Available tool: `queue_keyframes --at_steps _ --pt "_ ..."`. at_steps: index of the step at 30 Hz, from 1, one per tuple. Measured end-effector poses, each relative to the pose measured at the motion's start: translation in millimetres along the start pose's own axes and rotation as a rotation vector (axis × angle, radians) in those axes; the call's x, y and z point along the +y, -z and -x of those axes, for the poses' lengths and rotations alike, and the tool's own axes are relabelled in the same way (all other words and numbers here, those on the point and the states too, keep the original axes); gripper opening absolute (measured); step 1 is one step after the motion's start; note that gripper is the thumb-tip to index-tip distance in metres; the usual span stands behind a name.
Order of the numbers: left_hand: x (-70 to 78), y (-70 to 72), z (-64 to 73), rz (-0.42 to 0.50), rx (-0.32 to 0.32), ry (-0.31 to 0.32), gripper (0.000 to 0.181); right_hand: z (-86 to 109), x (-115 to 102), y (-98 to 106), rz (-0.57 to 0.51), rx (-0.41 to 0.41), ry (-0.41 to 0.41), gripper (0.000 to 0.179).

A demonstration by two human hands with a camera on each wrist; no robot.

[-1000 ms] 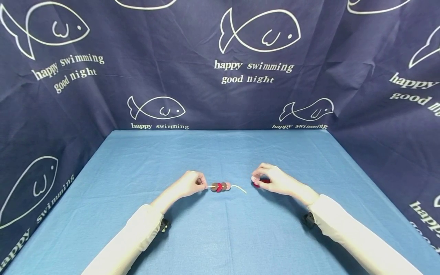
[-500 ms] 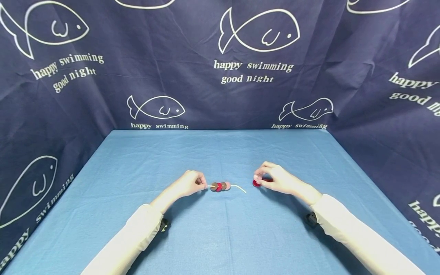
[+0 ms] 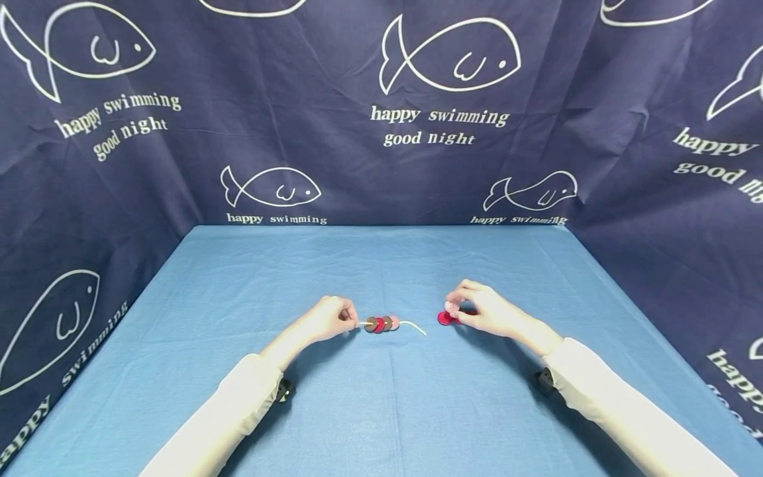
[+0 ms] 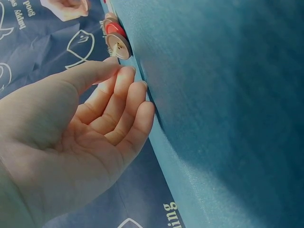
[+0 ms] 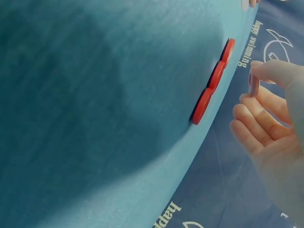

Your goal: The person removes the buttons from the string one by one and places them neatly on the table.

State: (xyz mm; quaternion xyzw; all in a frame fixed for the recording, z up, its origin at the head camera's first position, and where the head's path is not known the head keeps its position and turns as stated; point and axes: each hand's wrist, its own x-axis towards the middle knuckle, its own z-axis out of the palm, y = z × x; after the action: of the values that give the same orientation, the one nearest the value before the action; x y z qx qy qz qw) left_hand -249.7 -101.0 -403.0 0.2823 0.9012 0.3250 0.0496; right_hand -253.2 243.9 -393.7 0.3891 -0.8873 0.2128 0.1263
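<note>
My left hand (image 3: 329,319) pinches one end of a pale cord (image 3: 412,324) between thumb and forefinger. Threaded on that cord is a short row of buttons: a brown one (image 3: 371,324), a red one (image 3: 379,325), another brown and a pink one (image 3: 395,322). The cord's other end lies curved on the cloth to the right. My right hand (image 3: 485,313) holds a separate pink button (image 5: 253,84) by its edge, raised off the table. Below and beside that hand, three red buttons (image 5: 216,76) lie in a touching row, partly hidden by the fingers in the head view.
A blue cloth (image 3: 381,404) covers the table. Dark blue curtains (image 3: 334,132) printed with white fish and lettering stand behind it and at both sides. A small dark device (image 3: 286,391) sits under each sleeve cuff.
My right hand has moved a little to the right with the pink button, uncovering more of the red button beneath. The left hand and the threaded buttons have stayed in place.
</note>
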Motion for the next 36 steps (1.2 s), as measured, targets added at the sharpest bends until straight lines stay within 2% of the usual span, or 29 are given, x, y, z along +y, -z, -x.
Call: queue_keyframes --at_steps 21,30,36 --pt "0.7 -0.4 -0.5 0.002 -0.007 0.025 0.007 9.1 6 7 0.012 0.014 -0.016 0.022" --pt "1.6 0.4 0.1 0.018 -0.017 0.034 0.007 11.2 8 9 0.020 0.030 0.012 0.025" --pt "0.9 0.3 0.3 0.015 -0.017 0.035 0.007 12.9 9 11 0.023 0.021 -0.024 0.027"
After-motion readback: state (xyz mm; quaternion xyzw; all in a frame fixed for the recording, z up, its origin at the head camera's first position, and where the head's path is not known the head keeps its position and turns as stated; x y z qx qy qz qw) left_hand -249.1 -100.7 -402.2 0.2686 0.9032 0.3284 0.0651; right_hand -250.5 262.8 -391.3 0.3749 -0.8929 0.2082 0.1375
